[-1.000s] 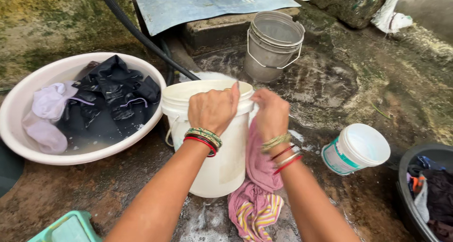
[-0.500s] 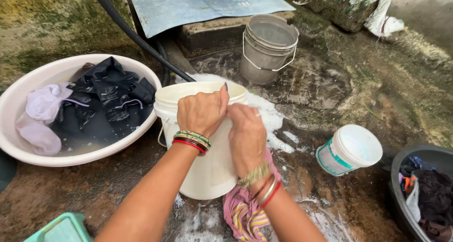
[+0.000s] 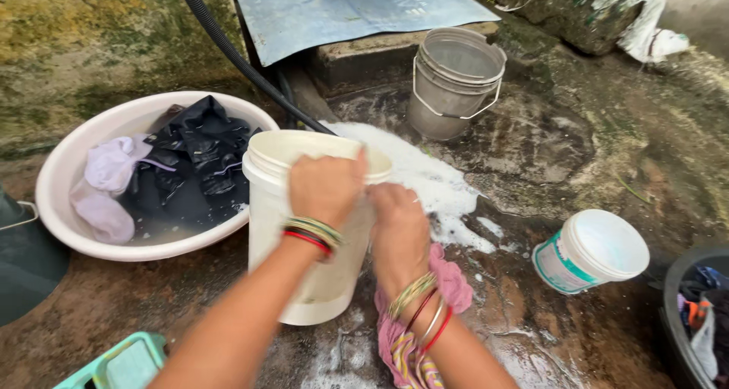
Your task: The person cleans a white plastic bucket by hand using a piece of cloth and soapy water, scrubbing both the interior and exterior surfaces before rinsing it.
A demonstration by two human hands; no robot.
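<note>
My left hand point(image 3: 326, 188) grips the near rim of a white plastic bucket point(image 3: 300, 260), which leans away from me. Beside it, my right hand point(image 3: 399, 233) is closed against the bucket's right side just under the rim. Both wrists carry several bangles. A wet pink cloth with striped ends point(image 3: 449, 283) lies on the ground under my right forearm, touching the bucket's base. White soapy foam point(image 3: 429, 178) spreads over the wet stone beyond the bucket.
A white basin point(image 3: 68, 169) at the left holds dark clothes point(image 3: 194, 161) and a pale garment in water. A grey bucket point(image 3: 456, 78) stands behind, a lidded white tub point(image 3: 592, 252) lies at the right, a dark tub point(image 3: 683, 313) far right. Black hose point(image 3: 228, 47), green stool point(image 3: 121, 362).
The white bucket has tipped further away from me and foam has spread over the ground behind it. My right hand slid from the rim down the bucket's side.
</note>
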